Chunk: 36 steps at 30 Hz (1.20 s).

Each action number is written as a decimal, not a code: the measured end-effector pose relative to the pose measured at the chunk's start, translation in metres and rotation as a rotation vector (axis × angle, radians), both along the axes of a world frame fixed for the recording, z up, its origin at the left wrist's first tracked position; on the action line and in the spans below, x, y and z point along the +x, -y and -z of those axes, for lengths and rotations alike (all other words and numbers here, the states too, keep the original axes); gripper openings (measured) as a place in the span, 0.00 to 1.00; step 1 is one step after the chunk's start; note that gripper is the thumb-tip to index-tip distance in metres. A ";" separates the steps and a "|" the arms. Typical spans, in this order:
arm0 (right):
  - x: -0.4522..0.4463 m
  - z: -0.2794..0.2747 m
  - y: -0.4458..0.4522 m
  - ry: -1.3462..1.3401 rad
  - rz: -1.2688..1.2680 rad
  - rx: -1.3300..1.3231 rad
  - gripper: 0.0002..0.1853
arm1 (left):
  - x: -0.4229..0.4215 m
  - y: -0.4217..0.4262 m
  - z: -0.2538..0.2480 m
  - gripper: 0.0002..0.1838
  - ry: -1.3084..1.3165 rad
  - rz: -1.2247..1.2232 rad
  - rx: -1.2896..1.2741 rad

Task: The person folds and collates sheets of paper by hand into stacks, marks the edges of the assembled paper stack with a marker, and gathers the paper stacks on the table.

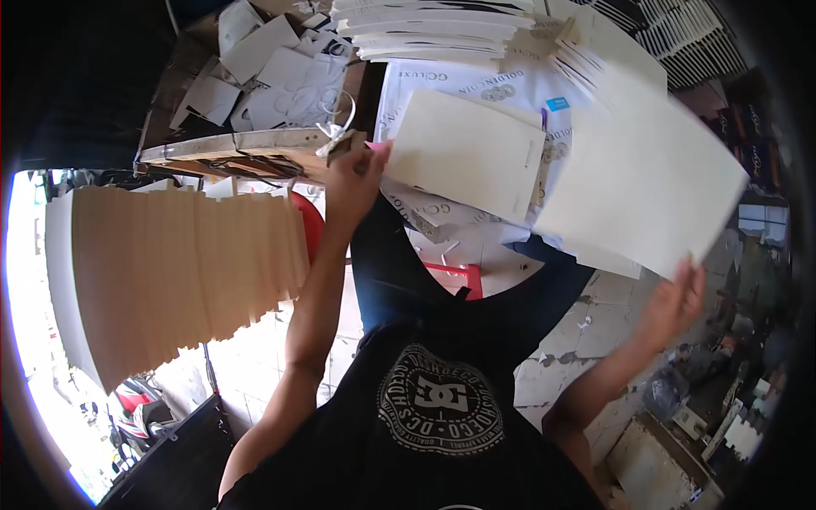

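Note:
My right hand (674, 306) grips the lower right corner of a large cream sheet (650, 187), raised at a slant over the table's right side. My left hand (355, 183) is at the table's left edge with its fingers pinched together. A small pink thing (379, 151) shows at its fingertips; I cannot make out what it is. Just right of those fingers lies a cream booklet (467, 153), with staple-like marks along its right edge. Printed white wrapping paper (463, 78) spreads under the booklet.
Stacked cream booklets (433, 34) stand at the table's back. A wooden bin (255, 144) of paper scraps is at the left, above a long row of upright boards or sheets (187, 272). A red stool (459, 276) shows below the table. Clutter lines the right side.

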State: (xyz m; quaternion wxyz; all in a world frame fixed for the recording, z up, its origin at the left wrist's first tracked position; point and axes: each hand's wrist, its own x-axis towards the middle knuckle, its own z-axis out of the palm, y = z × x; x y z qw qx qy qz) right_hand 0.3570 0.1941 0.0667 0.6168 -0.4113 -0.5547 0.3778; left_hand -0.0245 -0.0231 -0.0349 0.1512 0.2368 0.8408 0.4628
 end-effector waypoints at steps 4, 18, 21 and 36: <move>-0.049 0.027 0.011 -0.126 -0.240 -0.160 0.10 | 0.043 0.008 0.005 0.12 0.188 -0.040 0.143; -0.136 0.108 0.042 0.177 -0.413 -0.310 0.09 | 0.041 0.025 -0.012 0.10 -0.052 0.273 0.060; -0.135 0.116 0.040 0.226 -0.390 -0.286 0.09 | 0.040 0.022 -0.010 0.09 -0.113 0.268 0.051; -0.136 0.119 0.044 0.269 -0.412 -0.253 0.09 | 0.017 0.022 -0.003 0.07 -0.148 0.457 0.104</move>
